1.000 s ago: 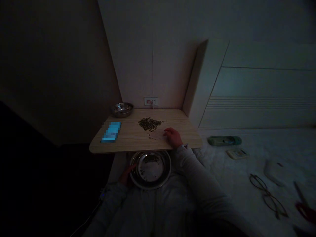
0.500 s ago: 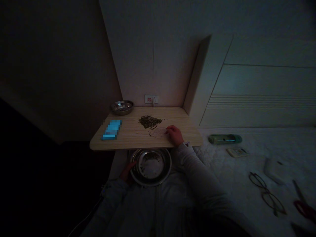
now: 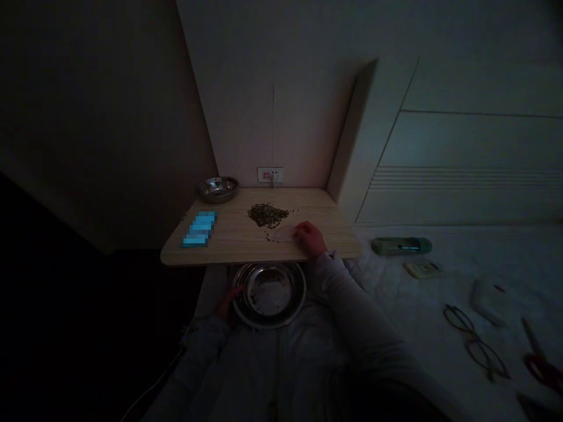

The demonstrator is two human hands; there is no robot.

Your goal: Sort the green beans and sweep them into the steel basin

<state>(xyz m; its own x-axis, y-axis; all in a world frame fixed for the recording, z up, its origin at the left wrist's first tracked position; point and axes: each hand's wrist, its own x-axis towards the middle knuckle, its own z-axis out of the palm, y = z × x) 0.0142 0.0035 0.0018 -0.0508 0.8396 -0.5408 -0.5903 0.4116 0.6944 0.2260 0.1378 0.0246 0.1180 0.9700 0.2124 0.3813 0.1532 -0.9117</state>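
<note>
Just right of the frame's centre, a faint, translucent, thin piece with a rounded outline (image 3: 284, 234) is pinched at its right end between the thumb and fingers of the right hand (image 3: 310, 240). The piece extends leftward from this grip, low over the pale wood-grain worktop (image 3: 233, 249); whether the surface is touched by it cannot be told. Beside its left end, a few stray dark grains (image 3: 268, 238) are scattered. A loose heap of small, dark greenish-brown grains (image 3: 266, 215) is spread just beyond the piece, up and left of the grip, at the centre of the frame.

At lower centre, below the worktop's near edge, a wide, round, shiny metal basin (image 3: 269, 296) is held at its left rim by the left hand (image 3: 226, 302); its thumb is laid over the rim, while the other fingers are hidden. Some dark bits are seen inside the basin.

Farther out, a phone with a blurred blue screen (image 3: 200, 230) is seen at the worktop's left, with a smaller round metal bowl (image 3: 218, 190) set at its far left corner. At lower right, thin-framed glasses (image 3: 475, 341) and red-handled scissors (image 3: 543, 369) are laid on a white quilted bed (image 3: 396, 299).
</note>
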